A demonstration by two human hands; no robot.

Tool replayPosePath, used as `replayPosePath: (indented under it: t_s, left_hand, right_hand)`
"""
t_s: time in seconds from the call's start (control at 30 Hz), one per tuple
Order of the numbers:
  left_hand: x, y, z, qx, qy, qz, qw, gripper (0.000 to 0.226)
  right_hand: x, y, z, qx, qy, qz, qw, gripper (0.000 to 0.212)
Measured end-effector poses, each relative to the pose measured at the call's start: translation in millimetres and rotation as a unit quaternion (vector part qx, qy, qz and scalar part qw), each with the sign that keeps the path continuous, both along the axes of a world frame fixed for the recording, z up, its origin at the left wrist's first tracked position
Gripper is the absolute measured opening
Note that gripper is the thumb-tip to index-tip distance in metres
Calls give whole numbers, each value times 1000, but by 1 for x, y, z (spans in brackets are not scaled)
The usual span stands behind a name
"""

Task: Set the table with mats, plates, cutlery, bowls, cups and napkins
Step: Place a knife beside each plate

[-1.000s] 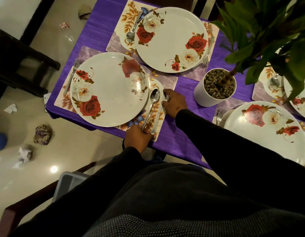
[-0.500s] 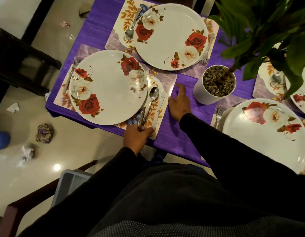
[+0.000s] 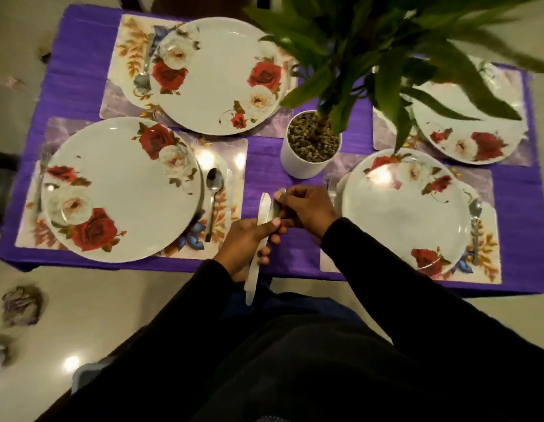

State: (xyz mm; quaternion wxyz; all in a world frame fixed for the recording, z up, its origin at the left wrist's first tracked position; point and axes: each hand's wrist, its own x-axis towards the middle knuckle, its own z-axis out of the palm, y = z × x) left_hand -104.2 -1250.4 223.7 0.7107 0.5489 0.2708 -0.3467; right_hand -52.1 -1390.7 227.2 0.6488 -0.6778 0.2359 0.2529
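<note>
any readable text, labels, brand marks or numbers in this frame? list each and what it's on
None readable.
Plates: rose pattern only, no lettering.
Mats: leaf and flower print, no words.
White plant pot: plain.
Knife held in the left hand: any stamp is too blurred to tell.

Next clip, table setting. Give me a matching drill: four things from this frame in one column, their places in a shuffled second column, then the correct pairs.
Things:
1. knife
2. spoon
3. plant pot
4. fork

Places:
A. on the purple cloth between the place settings
B. gripped in the left hand
C. at the left edge of the near right plate
D. on the mat, right of the near left plate

Pairs: 1-B, 2-D, 3-A, 4-C
</note>
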Motion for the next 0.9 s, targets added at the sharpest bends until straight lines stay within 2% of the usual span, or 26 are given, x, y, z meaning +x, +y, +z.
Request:
replayPosePath:
  t_s: [0.2, 0.37, 0.47, 0.63, 0.77, 0.9]
  left_hand:
    - [6, -73, 6, -2, -30, -75, 997, 26]
    - [5, -131, 16, 46, -91, -126, 987, 21]
    - [2, -172, 21, 74, -103, -119, 985, 19]
    - [-19, -254, 31, 119, -101, -90, 984, 17]
    - [-37, -303, 31, 168, -105, -83, 977, 21]
    - [-49, -333, 32, 179, -94, -38, 979, 22]
  right_hand:
    - [-20, -93, 22, -29, -15, -143, 989, 10]
    - [-36, -158, 30, 4, -47, -245, 968, 6]
    - [-42, -198, 30, 30, -54, -262, 963, 5]
    - [-44, -285, 22, 65, -36, -223, 972, 7]
    - [-43, -343, 17, 58, -37, -211, 975, 13]
    - [-36, -376, 13, 51, -34, -221, 973, 11]
